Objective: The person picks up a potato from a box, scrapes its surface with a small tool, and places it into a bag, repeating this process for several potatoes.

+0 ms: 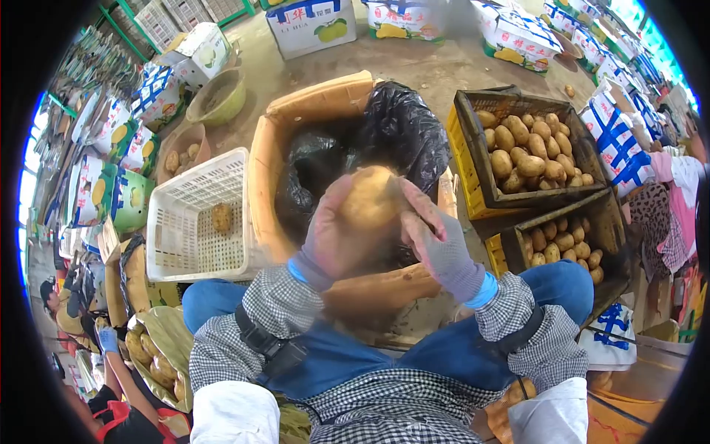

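Observation:
A large pale potato (367, 198) is held up over an open carton (285, 96) lined with a black plastic bag (407, 118). My left hand (330, 233), in a grey and pinkish glove, is closed around the potato's left side. Against its right side press the fingertips of my gloved right hand (444, 244); the thumb sits lower. A dark grey smear shows at those fingertips, too blurred to name. Motion blurs the potato's lower part.
At left stands a white plastic basket (159, 222) with one potato (222, 218) inside. Two crates at right, a yellow-sided upper crate (466, 159) and a lower crate (617, 244), hold many potatoes. Printed boxes (310, 33) and a green tub (214, 111) stand beyond. Another person (111, 348) is at far left.

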`<state>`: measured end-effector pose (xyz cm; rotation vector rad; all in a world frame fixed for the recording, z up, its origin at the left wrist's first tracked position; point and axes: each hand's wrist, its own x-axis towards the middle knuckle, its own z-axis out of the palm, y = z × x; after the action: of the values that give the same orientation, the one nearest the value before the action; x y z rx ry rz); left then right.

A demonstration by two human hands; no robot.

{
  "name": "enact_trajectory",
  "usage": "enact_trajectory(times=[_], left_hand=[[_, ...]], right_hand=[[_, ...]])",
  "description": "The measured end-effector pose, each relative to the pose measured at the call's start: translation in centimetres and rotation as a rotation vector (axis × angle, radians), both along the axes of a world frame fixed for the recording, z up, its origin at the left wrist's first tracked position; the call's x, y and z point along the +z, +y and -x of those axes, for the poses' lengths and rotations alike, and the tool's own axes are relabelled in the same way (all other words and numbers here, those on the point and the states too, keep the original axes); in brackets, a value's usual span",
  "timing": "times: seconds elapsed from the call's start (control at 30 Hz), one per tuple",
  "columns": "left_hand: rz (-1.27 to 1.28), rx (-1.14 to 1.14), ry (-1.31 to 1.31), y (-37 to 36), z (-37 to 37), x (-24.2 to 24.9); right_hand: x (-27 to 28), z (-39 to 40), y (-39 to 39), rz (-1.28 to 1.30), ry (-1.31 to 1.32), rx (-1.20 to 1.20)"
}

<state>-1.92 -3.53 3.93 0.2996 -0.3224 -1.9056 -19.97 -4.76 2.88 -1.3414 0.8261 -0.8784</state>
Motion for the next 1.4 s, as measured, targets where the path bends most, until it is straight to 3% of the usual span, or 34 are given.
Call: enact_trajectory(times=[0.17,0.23,0.33,0.43,0.53,0.63,0.7,0.8,0.9,1.03,1.13,1.2,1.3,1.33,1.4], left_hand=[[-0.123,0.047,0.007,0.2,0.3,-0.4],[-0.187,0.111,0.019,0.0,0.8,0.2],[-0.202,0.180,-0.024,-0.2,1.3,1.0],[-0.077,0.109,0.010,-0.2,0.3,-0.8],[-0.024,0.049,0.088,-0.3,0.2,-1.7],[-0.103,0.286,-0.257,0.1,1.1,-1.5],[-0.089,0.237,-0.193,0.3,1.1,-0.5],[-0.085,0.186,-0.180,0.6,0.6,-0.7],[-0.042,0.184,-0.241,0.3,0.6,-1.0],[0.023,0.186,-0.369,0.1,0.5,-1.0],[-0.041,0.211,-0.260,0.0,0.9,-0.8],[-0.052,0.216,-0.207,0.0,1.1,-0.4],[-0.166,0.315,-0.298,0.5,2.1,1.1],[-0.221,0.362,-0.357,0.6,2.6,1.4],[-0.090,0.371,-0.614,0.6,2.9,0.9]], right_hand=[[-0.7,-1.1,0.2,0.068,0.050,0.083],[-0.2,-1.1,-1.3,-0.057,-0.020,-0.097],[0.9,-1.5,-1.5,-0.017,-0.077,-0.156],[-0.7,-1.6,-0.2,0.723,0.275,-0.011],[-0.2,-1.7,0.0,0.528,0.180,0.011],[0.0,-1.9,-0.9,0.376,0.039,-0.113],[-0.1,-1.5,-0.6,0.557,0.169,-0.051],[0.3,-1.4,0.4,0.574,0.204,0.006],[-0.3,-1.8,-1.0,0.598,0.129,-0.128],[1.9,-1.1,-0.7,-0.055,0.019,-0.095],[2.2,-0.3,-2.1,-0.186,-0.019,-0.254],[0.4,0.3,-3.2,-0.063,-0.018,-0.300],[-1.7,0.1,-3.1,0.418,0.237,-0.189],[-1.8,-0.2,-2.6,0.388,0.215,-0.177],[-1.7,-1.1,-1.4,0.329,0.172,-0.156]])
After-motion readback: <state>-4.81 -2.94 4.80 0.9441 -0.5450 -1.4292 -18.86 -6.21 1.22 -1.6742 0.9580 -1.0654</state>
